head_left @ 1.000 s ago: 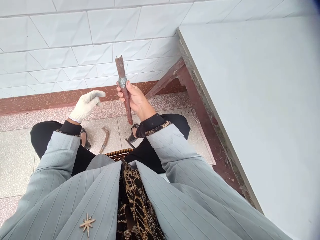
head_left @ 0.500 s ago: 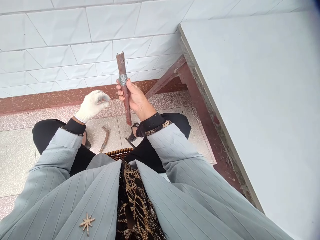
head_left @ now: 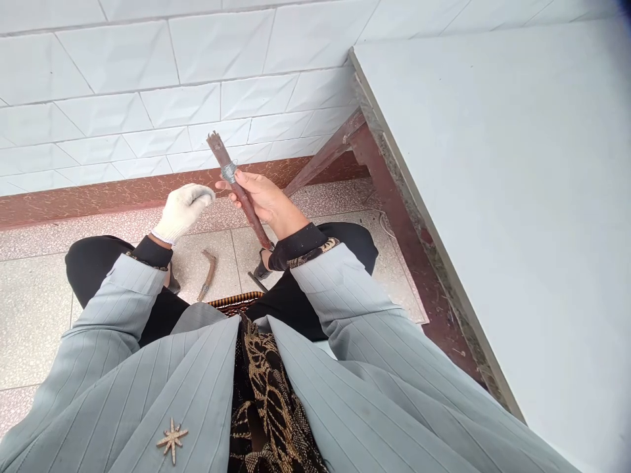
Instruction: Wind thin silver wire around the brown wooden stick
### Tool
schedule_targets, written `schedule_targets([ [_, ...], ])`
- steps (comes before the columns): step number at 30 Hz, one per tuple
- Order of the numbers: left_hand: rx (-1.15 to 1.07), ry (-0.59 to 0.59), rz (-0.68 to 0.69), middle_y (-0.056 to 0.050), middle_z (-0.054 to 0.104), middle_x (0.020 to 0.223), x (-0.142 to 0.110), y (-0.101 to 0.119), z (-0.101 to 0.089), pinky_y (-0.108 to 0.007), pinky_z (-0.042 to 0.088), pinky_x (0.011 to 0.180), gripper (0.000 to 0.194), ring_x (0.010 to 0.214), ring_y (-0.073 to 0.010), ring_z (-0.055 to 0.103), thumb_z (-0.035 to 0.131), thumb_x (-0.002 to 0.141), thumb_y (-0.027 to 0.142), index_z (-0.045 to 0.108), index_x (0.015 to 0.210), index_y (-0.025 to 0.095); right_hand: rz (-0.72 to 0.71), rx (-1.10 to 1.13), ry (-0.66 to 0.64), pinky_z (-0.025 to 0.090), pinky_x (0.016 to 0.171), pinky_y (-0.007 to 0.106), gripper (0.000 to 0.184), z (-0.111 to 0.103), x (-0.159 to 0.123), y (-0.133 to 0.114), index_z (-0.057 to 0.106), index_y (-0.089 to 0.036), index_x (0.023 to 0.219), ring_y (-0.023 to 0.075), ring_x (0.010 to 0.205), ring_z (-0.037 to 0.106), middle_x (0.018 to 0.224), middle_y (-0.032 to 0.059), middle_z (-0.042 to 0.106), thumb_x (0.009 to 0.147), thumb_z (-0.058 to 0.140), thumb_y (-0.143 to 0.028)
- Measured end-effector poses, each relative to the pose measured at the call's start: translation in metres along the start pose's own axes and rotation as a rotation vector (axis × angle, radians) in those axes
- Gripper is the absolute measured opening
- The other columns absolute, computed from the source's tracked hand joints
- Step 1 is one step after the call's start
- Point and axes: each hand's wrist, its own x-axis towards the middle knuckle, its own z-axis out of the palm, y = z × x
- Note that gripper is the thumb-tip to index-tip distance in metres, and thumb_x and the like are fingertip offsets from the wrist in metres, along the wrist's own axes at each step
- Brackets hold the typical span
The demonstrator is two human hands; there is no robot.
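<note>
A reddish-brown wooden stick is held by my bare right hand, its fingers wrapped round the middle. The stick tilts up to the left, with a rough, broken upper end. Silvery wire is wound in a tight band round it just above my thumb, and a small loop stands out from the band. To the left, my left hand wears a white knitted glove. Its fingers are closed in a pinch near the stick, apart from it. The thin wire strand at these fingertips is hardly visible now.
A short curved stick with wire at its lower end lies on the speckled floor between my feet. Below it shows a woven basket-like rim. A white-topped table with a reddish-brown frame stands at right; a tiled wall is ahead.
The stick has gone from nearly upright to leaning left, its top end lower. My right hand has turned with it. My left hand, still pinched, has shifted very slightly.
</note>
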Motion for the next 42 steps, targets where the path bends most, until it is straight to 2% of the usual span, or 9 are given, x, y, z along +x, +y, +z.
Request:
schedule_targets([
  [6, -0.073, -0.004, -0.071, -0.007, 0.081, 0.106, 0.000, 0.002, -0.002, -0.038, 0.058, 0.099, 0.021, 0.099, -0.0207, 0.072, 0.058, 0.091, 0.021, 0.075, 0.102, 0.018, 0.046, -0.039, -0.019, 0.047, 0.046, 0.016, 0.038, -0.004, 0.003, 0.005, 0.068, -0.016, 0.102, 0.0054, 0.054, 0.058, 0.084, 0.0035, 0.078, 0.092, 0.084, -0.049],
  [13, 0.152, 0.044, 0.049, -0.008, 0.074, 0.120, 0.001, -0.013, 0.011, -0.037, 0.059, 0.097, 0.038, 0.102, -0.0197, 0.071, 0.071, 0.083, 0.013, 0.065, 0.120, 0.021, 0.053, -0.057, 0.005, 0.048, 0.047, 0.017, 0.043, -0.006, 0.008, 0.008, 0.069, -0.017, 0.105, 0.0098, 0.064, 0.068, 0.084, 0.0047, 0.077, 0.091, 0.083, -0.056],
  [19, 0.194, 0.174, 0.014, -0.011, 0.071, 0.128, 0.001, -0.015, 0.026, -0.040, 0.058, 0.107, 0.031, 0.120, -0.0237, 0.072, 0.055, 0.098, 0.010, 0.062, 0.124, 0.023, 0.050, -0.032, 0.014, 0.049, 0.047, 0.017, 0.044, -0.001, 0.010, 0.013, 0.069, -0.018, 0.104, 0.0184, 0.085, 0.078, 0.085, 0.0071, 0.075, 0.088, 0.087, -0.054],
  [23, 0.176, 0.147, -0.005, -0.011, 0.073, 0.133, 0.000, -0.016, 0.025, -0.042, 0.055, 0.113, 0.029, 0.128, -0.0256, 0.070, 0.049, 0.102, 0.013, 0.064, 0.126, 0.022, 0.021, -0.040, 0.053, 0.049, 0.047, 0.016, 0.042, -0.002, 0.009, 0.010, 0.068, -0.018, 0.097, 0.0180, 0.088, 0.079, 0.084, 0.0061, 0.074, 0.088, 0.087, -0.054],
  [27, 0.176, 0.076, 0.044, -0.011, 0.078, 0.126, -0.003, -0.017, 0.017, -0.042, 0.054, 0.113, 0.025, 0.122, -0.0251, 0.073, 0.051, 0.102, 0.017, 0.071, 0.118, 0.020, -0.019, -0.065, 0.099, 0.049, 0.049, 0.016, 0.044, -0.002, 0.007, 0.006, 0.068, -0.018, 0.098, 0.0184, 0.093, 0.079, 0.083, 0.0055, 0.073, 0.087, 0.087, -0.057],
  [30, 0.010, -0.044, 0.035, -0.008, 0.081, 0.107, -0.005, -0.016, 0.011, -0.037, 0.060, 0.098, 0.023, 0.101, -0.0205, 0.076, 0.053, 0.100, 0.021, 0.074, 0.110, 0.019, -0.029, -0.070, 0.100, 0.049, 0.049, 0.016, 0.047, -0.003, 0.006, 0.004, 0.068, -0.019, 0.098, 0.0187, 0.094, 0.078, 0.081, 0.0049, 0.073, 0.086, 0.087, -0.060],
  [33, -0.293, -0.176, -0.073, -0.006, 0.078, 0.088, -0.006, -0.014, 0.008, -0.030, 0.060, 0.074, 0.022, 0.074, -0.0149, 0.072, 0.055, 0.100, 0.027, 0.072, 0.110, 0.017, -0.036, -0.062, 0.087, 0.048, 0.050, 0.017, 0.047, -0.004, 0.007, 0.005, 0.067, -0.019, 0.099, 0.0190, 0.095, 0.078, 0.081, 0.0041, 0.072, 0.085, 0.086, -0.061],
  [37, -0.638, -0.328, -0.206, -0.007, 0.076, 0.076, -0.010, -0.009, 0.008, -0.027, 0.056, 0.058, 0.039, 0.062, -0.0154, 0.072, 0.063, 0.100, 0.052, 0.067, 0.114, 0.016, -0.049, -0.036, 0.089, 0.048, 0.050, 0.017, 0.047, -0.005, 0.008, 0.007, 0.066, -0.019, 0.098, 0.0175, 0.092, 0.078, 0.083, 0.0038, 0.072, 0.086, 0.086, -0.061],
  [42, -0.841, -0.346, -0.337, -0.001, 0.069, 0.062, -0.016, -0.006, 0.013, -0.024, 0.045, 0.045, 0.049, 0.046, -0.0120, 0.060, 0.071, 0.091, 0.066, 0.068, 0.106, 0.019, -0.064, -0.037, 0.091, 0.048, 0.051, 0.017, 0.044, -0.002, 0.005, 0.005, 0.066, -0.019, 0.097, 0.0157, 0.091, 0.078, 0.088, 0.0041, 0.073, 0.088, 0.085, -0.058],
])
